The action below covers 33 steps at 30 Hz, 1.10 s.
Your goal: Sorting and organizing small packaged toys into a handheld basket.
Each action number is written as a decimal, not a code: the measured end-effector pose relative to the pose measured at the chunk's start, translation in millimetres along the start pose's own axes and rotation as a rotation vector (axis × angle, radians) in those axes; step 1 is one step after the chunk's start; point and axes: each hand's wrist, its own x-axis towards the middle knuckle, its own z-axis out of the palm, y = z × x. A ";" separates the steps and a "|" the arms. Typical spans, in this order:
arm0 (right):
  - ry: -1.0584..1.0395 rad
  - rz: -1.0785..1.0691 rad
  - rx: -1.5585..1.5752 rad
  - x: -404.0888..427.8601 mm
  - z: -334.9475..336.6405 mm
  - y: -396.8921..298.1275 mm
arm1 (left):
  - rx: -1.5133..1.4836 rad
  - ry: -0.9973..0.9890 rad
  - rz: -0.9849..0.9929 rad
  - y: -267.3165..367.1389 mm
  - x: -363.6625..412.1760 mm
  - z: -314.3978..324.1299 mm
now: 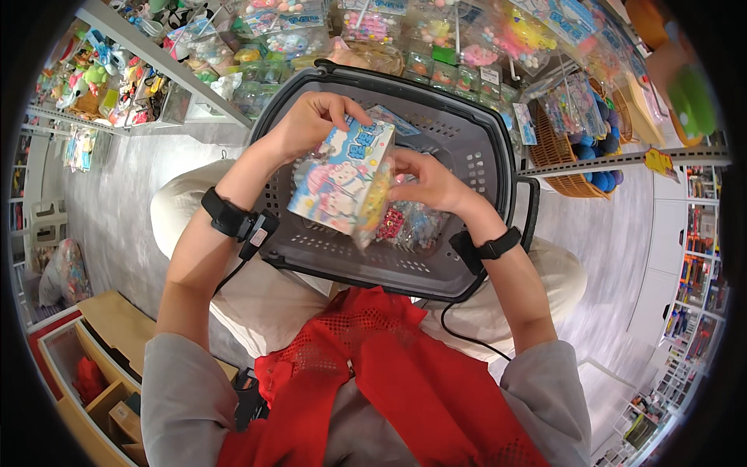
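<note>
My left hand (315,125) grips the upper edge of a packet with a printed cardboard header (335,181), its fingers over the top. The card is blue and white with cartoon animals and large lettering. Along its right side, a clear plastic bag (375,204) with yellow contents looks slightly blurred. The fingers of my right hand (429,181) pinch the plastic at that side. Both hands are over a grey plastic shopping basket (449,134) with a black rim. Inside lie bags of colourful beads (414,225) and another blue header card (394,119), partly hidden by the packet.
Beyond the basket, hooks and shelves carry bagged trinkets (367,26) and small clear boxes (443,73). A wicker basket (548,146) with blue balls stands right. A metal shelf post (163,61) slants at left. Cables run from both wrist straps. An open wooden drawer unit (96,373) is lower left.
</note>
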 end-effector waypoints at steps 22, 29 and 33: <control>0.438 0.747 -0.851 33.8 -31.3 148.0 | -0.127 0.166 -0.202 15.2 -6.1 -15.4; 0.671 0.849 -0.517 33.9 -3.6 182.7 | -0.071 0.206 -0.222 22.2 -9.7 -17.7; 0.648 0.751 0.026 28.5 -27.5 187.7 | -0.036 0.183 -0.237 24.4 -8.2 -13.9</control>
